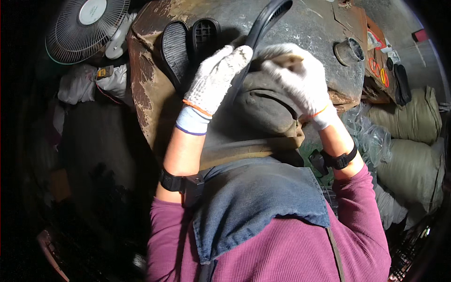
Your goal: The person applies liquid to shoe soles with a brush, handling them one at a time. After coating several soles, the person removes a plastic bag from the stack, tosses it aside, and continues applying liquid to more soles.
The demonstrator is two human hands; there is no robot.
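Note:
My left hand point(217, 75), in a white knitted glove, is wrapped round the middle of a long black shoe sole point(267, 22). The sole stands tilted, its upper end pointing away to the right and its ridged inner side partly showing. Just right of it is my right hand point(300, 73), gloved too, with fingers curled in and slightly blurred. Whatever those fingers hold, if anything, is hidden. Two more black soles point(175, 49) lie beyond my left hand, one partly covered by it. Beneath both hands sits a dark, dusty cloth-covered mound point(265, 113).
A worn work table point(319, 33) spreads under and beyond my hands. On its right stands a metal ring-shaped cup point(349, 51). Scissors with orange handles point(374, 66) lie at the right edge, near stuffed sacks point(411, 169). A fan point(89, 28) stands at the far left.

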